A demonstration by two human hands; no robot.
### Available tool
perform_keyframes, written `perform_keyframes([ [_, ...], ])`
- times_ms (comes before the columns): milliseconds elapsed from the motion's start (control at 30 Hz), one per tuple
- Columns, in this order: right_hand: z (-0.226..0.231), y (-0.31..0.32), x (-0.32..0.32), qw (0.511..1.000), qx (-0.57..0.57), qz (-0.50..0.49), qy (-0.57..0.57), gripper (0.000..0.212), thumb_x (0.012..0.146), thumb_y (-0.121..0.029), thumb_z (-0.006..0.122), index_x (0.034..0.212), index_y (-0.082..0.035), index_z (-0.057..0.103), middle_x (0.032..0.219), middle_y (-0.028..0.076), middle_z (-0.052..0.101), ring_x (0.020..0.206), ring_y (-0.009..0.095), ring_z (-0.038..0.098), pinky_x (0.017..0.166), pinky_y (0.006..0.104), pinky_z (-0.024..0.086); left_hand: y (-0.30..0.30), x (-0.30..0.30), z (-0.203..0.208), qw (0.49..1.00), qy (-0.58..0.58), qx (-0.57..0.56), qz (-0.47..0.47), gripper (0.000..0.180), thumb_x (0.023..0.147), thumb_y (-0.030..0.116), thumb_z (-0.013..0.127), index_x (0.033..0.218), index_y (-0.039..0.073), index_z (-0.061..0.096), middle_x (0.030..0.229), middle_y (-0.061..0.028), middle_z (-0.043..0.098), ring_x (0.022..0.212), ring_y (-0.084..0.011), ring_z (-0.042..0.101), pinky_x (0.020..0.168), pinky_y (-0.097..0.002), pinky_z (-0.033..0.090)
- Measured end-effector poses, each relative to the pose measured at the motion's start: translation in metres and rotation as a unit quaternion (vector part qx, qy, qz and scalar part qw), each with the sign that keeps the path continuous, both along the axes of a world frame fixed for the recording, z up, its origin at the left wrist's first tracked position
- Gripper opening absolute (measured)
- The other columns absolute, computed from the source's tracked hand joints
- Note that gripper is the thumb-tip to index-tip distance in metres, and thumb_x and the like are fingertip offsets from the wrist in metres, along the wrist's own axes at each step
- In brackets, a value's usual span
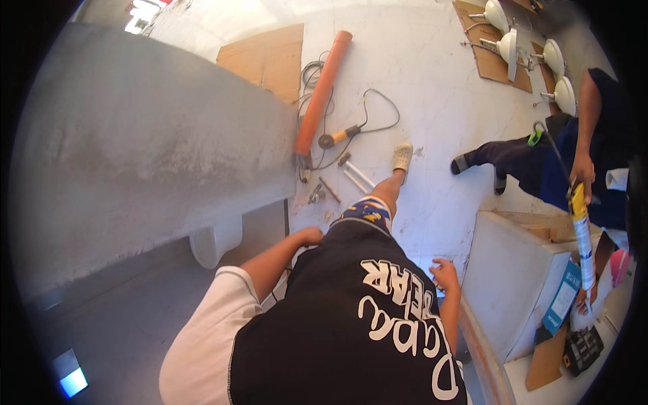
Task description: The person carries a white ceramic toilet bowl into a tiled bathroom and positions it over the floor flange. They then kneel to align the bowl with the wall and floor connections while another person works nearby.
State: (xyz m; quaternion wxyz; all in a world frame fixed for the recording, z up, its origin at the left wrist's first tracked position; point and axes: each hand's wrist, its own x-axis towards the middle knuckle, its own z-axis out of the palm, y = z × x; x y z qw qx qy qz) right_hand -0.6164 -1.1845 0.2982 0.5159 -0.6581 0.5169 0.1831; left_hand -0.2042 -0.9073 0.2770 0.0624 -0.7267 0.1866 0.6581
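The left hand (311, 235) hung half-curled, its contents impossible to tell, the right hand (444, 275) loosely bent with nothing visible in it, and there lay the short rod (330, 190) near the floor's (425, 196) left edge, probably stiff, best gripped mid-length!

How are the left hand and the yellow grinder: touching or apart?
Apart: the head view plainly shows pale floor between the left hand and the yellow grinder.
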Motion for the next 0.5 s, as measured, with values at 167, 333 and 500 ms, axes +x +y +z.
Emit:
perform_keyframes([
  [167, 0.008, -0.089, 0.071, 0.997, -0.021, 0.075, 0.028, 0.029, 0.075, -0.021, 0.063, 0.100, -0.007, 0.069, 0.081, 0.016, 0.068, 0.076, 0.028, 0.066, 0.076, 0.0366, 0.052, -0.085, 0.025, -0.031, 0.986, 0.091, -0.070, 0.120, 0.049, 0.079, 0.043, 0.061, 0.104, 0.001, 0.067, 0.098, -0.0207, 0.067, 0.087, -0.0286, 0.064, 0.078, -0.0392, 0.048],
  [333, 0.035, -0.206, 0.188, 0.996, 0.019, 0.073, 0.051, 0.028, 0.081, -0.023, 0.056, 0.100, -0.006, 0.068, 0.092, 0.020, 0.067, 0.086, 0.033, 0.065, 0.080, 0.0388, 0.050, -0.243, 0.138, -0.007, 0.987, -0.055, -0.139, 0.062, 0.043, 0.084, 0.038, 0.060, 0.102, -0.001, 0.065, 0.074, -0.0096, 0.067, 0.058, -0.0159, 0.060, 0.052, -0.0294, 0.047],
  [500, 0.080, -0.325, 0.318, 0.982, -0.137, 0.027, -0.125, 0.030, 0.081, -0.024, 0.060, 0.101, -0.003, 0.066, 0.090, 0.019, 0.067, 0.084, 0.032, 0.065, 0.076, 0.0369, 0.050, -0.434, 0.224, 0.065, 0.943, -0.107, -0.264, 0.174, 0.043, 0.089, 0.036, 0.055, 0.105, -0.003, 0.062, 0.071, -0.0109, 0.065, 0.057, -0.0146, 0.058, 0.053, -0.0284, 0.046],
])
